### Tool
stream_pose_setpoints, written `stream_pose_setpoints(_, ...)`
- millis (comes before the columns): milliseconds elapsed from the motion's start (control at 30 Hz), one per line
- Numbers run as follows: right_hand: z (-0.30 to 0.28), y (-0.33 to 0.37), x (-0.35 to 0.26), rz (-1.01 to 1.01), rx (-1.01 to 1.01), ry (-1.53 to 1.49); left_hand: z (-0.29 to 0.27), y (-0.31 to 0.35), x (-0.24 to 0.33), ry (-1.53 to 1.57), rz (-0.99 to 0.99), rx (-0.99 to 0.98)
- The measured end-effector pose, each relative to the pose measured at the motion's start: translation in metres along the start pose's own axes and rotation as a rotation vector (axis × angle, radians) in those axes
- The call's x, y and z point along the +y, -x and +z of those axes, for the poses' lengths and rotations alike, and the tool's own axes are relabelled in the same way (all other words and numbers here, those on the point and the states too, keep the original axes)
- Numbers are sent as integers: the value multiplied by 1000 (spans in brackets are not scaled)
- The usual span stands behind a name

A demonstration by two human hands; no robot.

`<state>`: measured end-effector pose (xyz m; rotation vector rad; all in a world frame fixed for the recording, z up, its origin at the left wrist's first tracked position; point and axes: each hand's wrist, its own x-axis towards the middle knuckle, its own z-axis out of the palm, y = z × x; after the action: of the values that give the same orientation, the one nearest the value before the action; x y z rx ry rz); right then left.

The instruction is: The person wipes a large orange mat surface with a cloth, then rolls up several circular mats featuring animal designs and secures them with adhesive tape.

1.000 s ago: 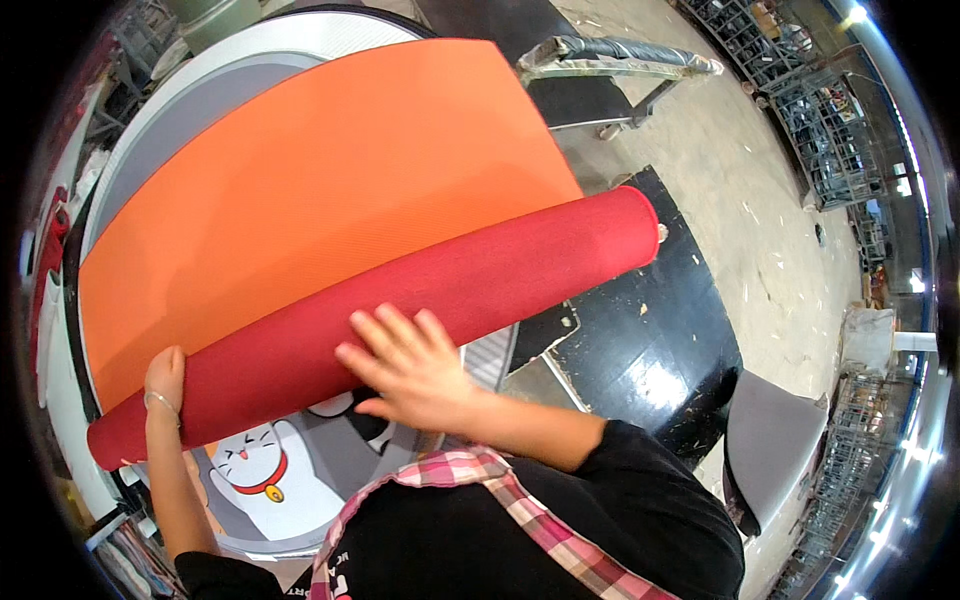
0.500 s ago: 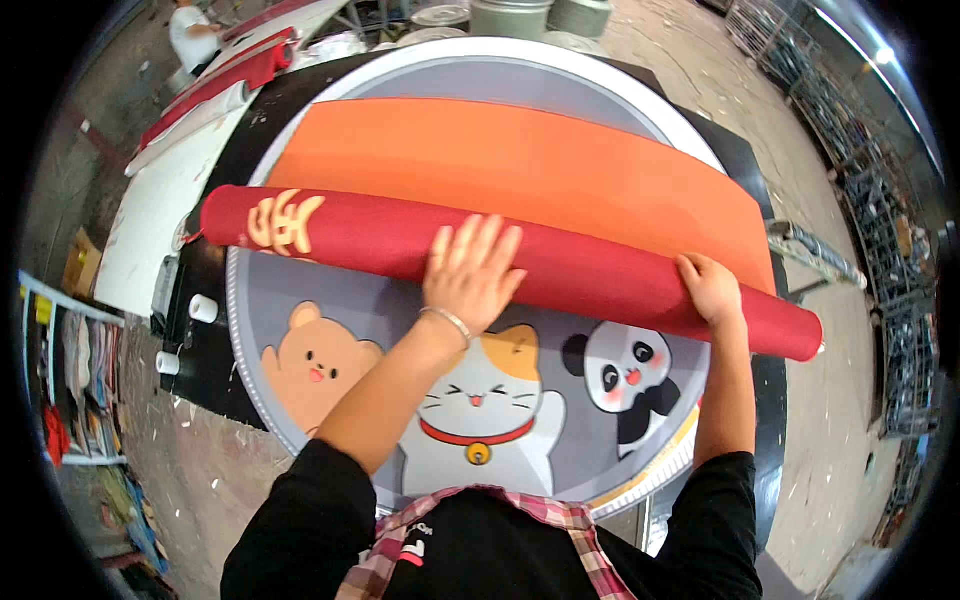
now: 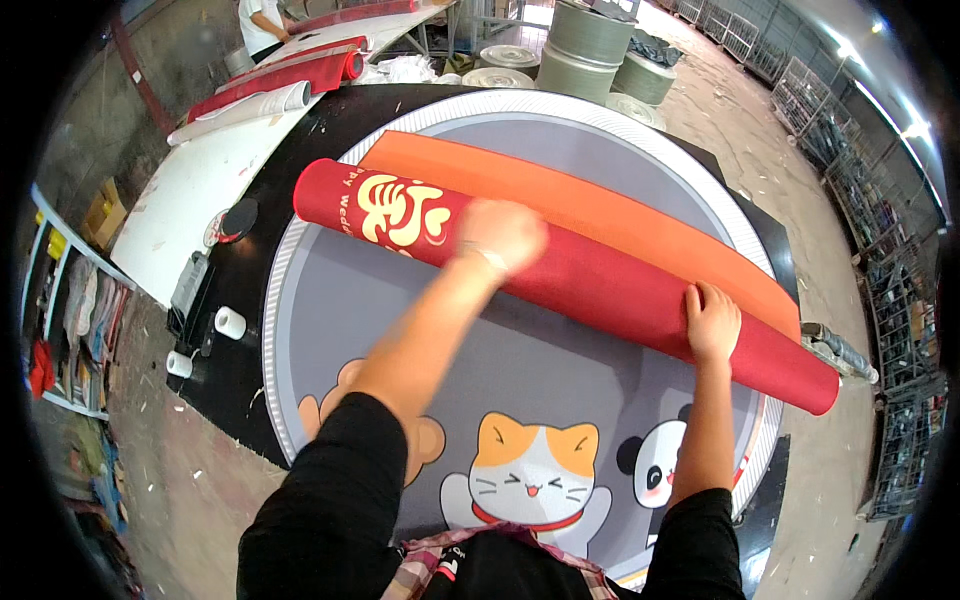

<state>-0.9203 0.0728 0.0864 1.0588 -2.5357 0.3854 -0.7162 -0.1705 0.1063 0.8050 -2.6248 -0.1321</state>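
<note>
A rolled-up red mat (image 3: 600, 275) with cream lettering near its left end lies slantwise across a round grey mat (image 3: 350, 290). Its unrolled part, with the orange underside (image 3: 620, 215) up, spreads beyond the roll. My left hand (image 3: 505, 237) is over the middle of the roll, blurred, so its fingers cannot be made out. Toward the right end, my right hand (image 3: 712, 322) rests on the roll with its fingers laid over the top. Nearer me, the round mat shows a cartoon cat (image 3: 535, 470), a panda (image 3: 655, 465) and a bear partly behind my left arm.
A black table (image 3: 240, 370) carries the mats, with two white rolls (image 3: 230, 322) at its left. Beyond stand a white table (image 3: 190, 210) with red rolls (image 3: 290, 80), a person (image 3: 262, 25) and green drums (image 3: 580, 50). Wire cages (image 3: 850, 190) line the right side.
The roll has moved away from me, turning to show different lettering, and less orange is visible. My left hand has gone from spread flat to blurred; my right hand stays on the roll.
</note>
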Motion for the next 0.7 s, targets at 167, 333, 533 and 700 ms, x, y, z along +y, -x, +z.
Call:
stream_pose_setpoints(167,-9,-22,-3,-40,-94,-303,-23,7,-248,-252,-573,257)
stream_pose_setpoints(333,-8,15,123,134,121,-189,-48,57,-332,37,-907,471)
stream_pose_setpoints(533,-2,56,449,414,212,224,-32,53,-341,175,-904,380)
stream_pose_setpoints(700,-8,61,529,855,397,-153,-21,64,-354,204,-963,443)
